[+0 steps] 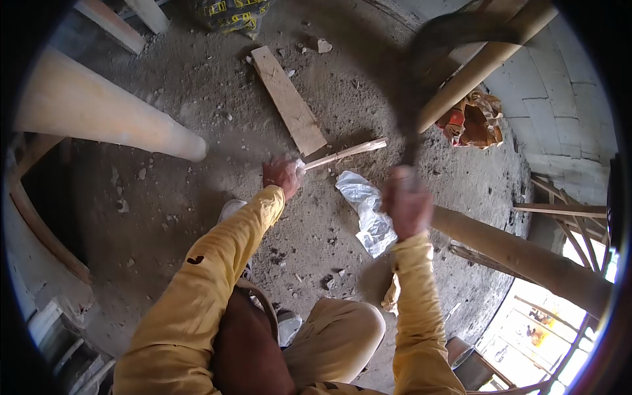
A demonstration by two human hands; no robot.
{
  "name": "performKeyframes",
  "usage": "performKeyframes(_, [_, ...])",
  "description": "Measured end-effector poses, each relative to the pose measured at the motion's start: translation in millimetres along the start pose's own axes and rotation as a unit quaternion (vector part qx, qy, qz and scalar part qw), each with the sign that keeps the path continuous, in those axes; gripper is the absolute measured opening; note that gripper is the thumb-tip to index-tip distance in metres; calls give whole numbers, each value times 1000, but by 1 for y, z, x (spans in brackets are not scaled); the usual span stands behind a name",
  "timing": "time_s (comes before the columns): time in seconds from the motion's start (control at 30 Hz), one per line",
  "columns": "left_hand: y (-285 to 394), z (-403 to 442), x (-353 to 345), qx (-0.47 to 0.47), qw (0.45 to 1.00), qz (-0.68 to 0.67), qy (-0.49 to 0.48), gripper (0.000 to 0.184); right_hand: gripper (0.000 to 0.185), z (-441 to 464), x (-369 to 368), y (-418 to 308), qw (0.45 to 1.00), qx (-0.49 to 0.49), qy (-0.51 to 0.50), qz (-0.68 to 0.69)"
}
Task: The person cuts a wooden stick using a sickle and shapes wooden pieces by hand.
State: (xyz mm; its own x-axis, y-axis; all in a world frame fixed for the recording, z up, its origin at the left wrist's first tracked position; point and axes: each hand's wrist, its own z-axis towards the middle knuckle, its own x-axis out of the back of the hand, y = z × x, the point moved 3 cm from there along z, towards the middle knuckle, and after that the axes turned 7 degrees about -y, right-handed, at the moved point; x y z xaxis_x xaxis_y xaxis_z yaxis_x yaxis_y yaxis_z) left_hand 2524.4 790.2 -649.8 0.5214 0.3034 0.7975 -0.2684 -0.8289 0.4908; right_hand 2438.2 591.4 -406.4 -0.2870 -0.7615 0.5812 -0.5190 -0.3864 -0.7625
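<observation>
My left hand [283,174] is closed around the near end of a thin, split wood stick [349,153], which points to the right just above the dirt floor. A flat wooden board [289,99] lies on the ground beyond that hand. Raised on the right, my right hand [407,203] is wrapped round the handle of a dark curved-bladed tool [409,85]. Motion smears the tool and this hand, so its exact kind is unclear. Between my hands a crumpled clear plastic sheet [366,212] lies on the floor.
Thick round poles stand close by, one at left [125,108], one at upper right [487,62] and one at lower right [520,253]. A torn paper sack [475,120] sits near the block wall [559,112]. A black and yellow bag [234,14] lies at the top.
</observation>
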Motion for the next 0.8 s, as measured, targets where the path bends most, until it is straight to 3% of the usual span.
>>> performKeyframes(0.03, [-3, 3, -1, -4, 1000, 10, -7, 26, 37, 0, 19, -33, 994, 76, 66, 37])
performKeyframes(0.07, [-3, 2, 0, 0, 1000, 10, -9, 26, 38, 2, 36, -67, 966, 225, 118, 45])
performKeyframes(0.1, [-1, 1, 4, -8, 1000, 1, 12, 24, 40, 8, 42, -99, 932, 269, 80, 228])
performKeyframes(0.13, [2, 0, 6, -16, 999, -8, 33, 22, 40, 8, 40, -90, 911, 291, 62, 286])
performKeyframes(0.17, [2, -3, 5, -13, 999, -10, 29, 22, 40, 6, 26, -44, 930, 263, 55, 252])
performKeyframes(0.23, [5, -3, 12, 0, 999, -1, 34, 23, 44, 3, -30, 94, 994, 89, -22, -57])
performKeyframes(0.27, [9, -1, 18, -4, 999, -3, 42, 23, 47, -2, -61, 174, 971, 60, -81, -218])
performKeyframes(0.3, [14, -2, 19, -8, 999, 17, 26, 25, 50, -15, -86, 251, 915, 172, -67, -359])
performKeyframes(0.33, [12, -1, 19, -16, 999, 45, 9, 26, 64, -28, -85, 221, 966, 33, -142, -211])
performKeyframes(0.37, [10, 2, 14, -7, 1000, 24, 17, 29, 64, -1, -84, 208, 967, 48, -132, -212])
performKeyframes(0.47, [11, -4, 20, 13, 999, -10, -44, 31, 65, -24, -71, 201, 948, -96, -193, -235])
performKeyframes(0.5, [15, -6, 23, -2, 999, 33, -10, 36, 66, -17, -64, 186, 943, -121, -220, -219])
performKeyframes(0.63, [11, -4, 6, -38, 994, 55, 87, 36, 64, -25, -54, 164, 943, -134, -230, -198])
performKeyframes(0.73, [17, -11, 23, -59, 997, 24, 46, 34, 58, -34, -38, 147, 939, -109, -217, -242])
performKeyframes(0.8, [16, -11, 44, -75, 982, -117, -131, 32, 55, -36, -27, 151, 938, -97, -205, -261])
